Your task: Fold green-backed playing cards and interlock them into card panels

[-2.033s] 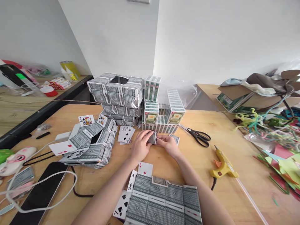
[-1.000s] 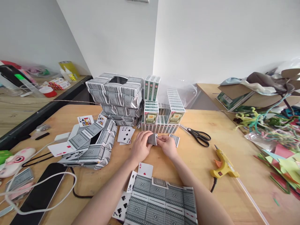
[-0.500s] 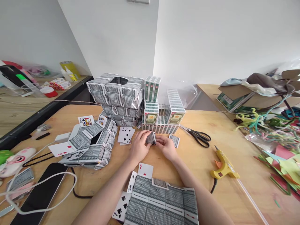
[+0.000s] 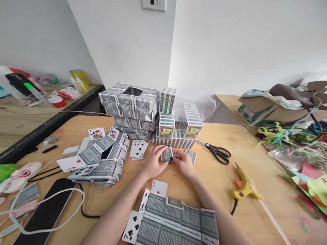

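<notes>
My left hand (image 4: pixel 154 162) grips a playing card (image 4: pixel 167 154) by its left side, its patterned grey back facing me. On the card's right edge, my right hand (image 4: pixel 183 162) pinches with thumb and fingers. Whether it is one card or several together I cannot tell. Just right of my right hand lies another patterned card (image 4: pixel 191 156). Between my forearms, near the front edge, sits a panel of joined cards (image 4: pixel 176 221). An ace of diamonds (image 4: pixel 159 188) and a seven of spades (image 4: pixel 133 226) stick out beside it.
Behind my hands stand boxes built from cards (image 4: pixel 130 105) and stacked card packs (image 4: pixel 167 131). Black scissors (image 4: pixel 218 152) and a yellow glue gun (image 4: pixel 245 189) lie to the right. A half-covered card box (image 4: pixel 109 165), loose cards and a black phone-like slab (image 4: pixel 48 211) are left.
The card between my hands has turned so that more of its patterned back shows. Both hands stay close together; the whole view has shifted slightly.
</notes>
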`<state>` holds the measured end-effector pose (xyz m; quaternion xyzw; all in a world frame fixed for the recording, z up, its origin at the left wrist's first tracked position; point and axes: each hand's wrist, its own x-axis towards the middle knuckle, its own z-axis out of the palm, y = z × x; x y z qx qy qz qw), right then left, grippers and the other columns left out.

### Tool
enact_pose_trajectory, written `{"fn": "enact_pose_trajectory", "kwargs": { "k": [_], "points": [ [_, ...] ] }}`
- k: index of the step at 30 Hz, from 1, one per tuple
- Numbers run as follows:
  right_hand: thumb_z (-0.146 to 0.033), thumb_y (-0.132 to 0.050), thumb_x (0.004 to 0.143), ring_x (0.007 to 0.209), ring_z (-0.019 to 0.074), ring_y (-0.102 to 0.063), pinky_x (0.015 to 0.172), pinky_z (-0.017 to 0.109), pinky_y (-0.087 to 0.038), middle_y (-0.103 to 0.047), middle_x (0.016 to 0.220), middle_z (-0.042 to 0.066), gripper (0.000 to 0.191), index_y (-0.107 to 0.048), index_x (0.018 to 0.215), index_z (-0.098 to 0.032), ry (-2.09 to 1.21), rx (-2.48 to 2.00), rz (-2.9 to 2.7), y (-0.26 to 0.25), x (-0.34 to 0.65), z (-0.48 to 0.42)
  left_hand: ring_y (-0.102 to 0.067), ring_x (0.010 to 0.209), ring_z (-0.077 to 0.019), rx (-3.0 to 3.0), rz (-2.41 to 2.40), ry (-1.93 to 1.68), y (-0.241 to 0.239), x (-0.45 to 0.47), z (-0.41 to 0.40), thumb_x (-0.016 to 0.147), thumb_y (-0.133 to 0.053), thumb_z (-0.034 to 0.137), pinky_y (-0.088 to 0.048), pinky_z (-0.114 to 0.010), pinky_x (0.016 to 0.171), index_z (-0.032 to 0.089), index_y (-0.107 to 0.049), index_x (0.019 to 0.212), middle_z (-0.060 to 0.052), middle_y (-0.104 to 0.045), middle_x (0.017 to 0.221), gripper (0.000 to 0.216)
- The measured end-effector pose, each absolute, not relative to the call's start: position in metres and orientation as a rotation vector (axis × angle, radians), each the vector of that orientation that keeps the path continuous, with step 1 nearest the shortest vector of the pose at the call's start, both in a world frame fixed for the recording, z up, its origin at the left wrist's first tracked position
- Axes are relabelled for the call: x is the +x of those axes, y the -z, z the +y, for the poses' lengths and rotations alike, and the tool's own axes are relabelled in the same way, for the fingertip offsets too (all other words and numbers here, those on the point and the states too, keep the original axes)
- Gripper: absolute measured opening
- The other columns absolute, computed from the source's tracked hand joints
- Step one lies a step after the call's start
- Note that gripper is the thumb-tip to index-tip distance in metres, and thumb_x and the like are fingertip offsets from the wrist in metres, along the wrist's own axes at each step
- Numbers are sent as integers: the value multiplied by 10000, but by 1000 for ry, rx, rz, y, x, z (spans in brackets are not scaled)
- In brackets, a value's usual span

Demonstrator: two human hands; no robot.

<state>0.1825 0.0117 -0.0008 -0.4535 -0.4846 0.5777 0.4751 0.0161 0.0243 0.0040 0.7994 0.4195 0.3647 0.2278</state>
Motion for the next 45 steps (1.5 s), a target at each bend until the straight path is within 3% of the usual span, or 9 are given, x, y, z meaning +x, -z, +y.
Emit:
{"fn": "enact_pose_trajectory", "kwargs": {
  "k": [5,9,17,24,28,32,37,41,45],
  "points": [
    [-397,-684,641,805,228,-651,670,338,-539,-688,857,75,308,-588,835,-178,-1436,-1097,-1153,-1,183,11,-595,821,-175,1843,1242,-978,1,15,31,768,-552,238,-481,-319,719,194,-486,1091,-39,-621,934,333],
    [-491,-620,693,695,208,-660,576,318,-539,-679,789,37,339,-544,878,-217,-1425,-1133,-1195,-2,181,9,-543,625,-151,1963,1293,-817,2,16,30,773,-532,275,-397,-250,553,182,-515,780,8,-577,667,95],
    [-577,-495,752,312,137,-500,298,235,-349,-543,449,-48,344,-500,716,-235,-1360,-1299,-1225,2,180,9,-496,567,-140,2081,1219,-758,4,24,22,823,-445,279,-319,-231,514,204,-423,771,35,-513,607,94],
    [-564,-465,777,281,125,-432,299,219,-268,-414,340,-75,351,-552,759,-224,-1209,-1347,-1313,-4,179,7,-462,470,-121,2155,1312,-780,1,24,21,880,-359,329,-260,-231,465,205,-437,705,46,-475,512,228],
    [-561,-448,781,295,131,-437,327,226,-278,-428,358,-62,381,-564,739,-200,-1136,-1406,-1354,0,182,9,-522,538,-129,2304,1424,-886,-1,20,23,861,-424,348,-321,-232,518,194,-492,626,19,-539,535,288],
    [-531,-421,800,332,121,-413,377,228,-281,-434,389,-48,388,-566,705,-183,-878,-1553,-1390,8,186,11,-569,667,-151,2355,1600,-1114,-2,11,27,858,-427,253,-395,-253,622,188,-556,695,-26,-614,669,218],
    [-429,-426,817,390,133,-443,495,238,-355,-442,397,-71,346,-570,1001,-175,-613,-1644,-1467,10,188,11,-580,812,-205,2376,1841,-1111,-5,-4,26,794,-488,178,-447,-314,736,180,-577,826,-55,-637,792,94],
    [-394,-407,825,406,141,-488,518,241,-382,-493,421,-58,336,-559,1027,-173,-662,-1622,-1475,10,188,11,-502,1093,-289,2370,2095,-1000,-2,-10,25,763,-486,151,-395,-407,925,72,-518,1104,-173,-582,1114,351],
    [-392,-405,828,401,143,-498,499,241,-380,-501,418,-44,311,-601,940,-179,-683,-1591,-1515,10,187,10,-513,1109,-301,2354,2178,-825,7,-11,26,785,-423,138,-414,-413,918,6,-491,1164,-226,-575,1142,407]
  ]
}}
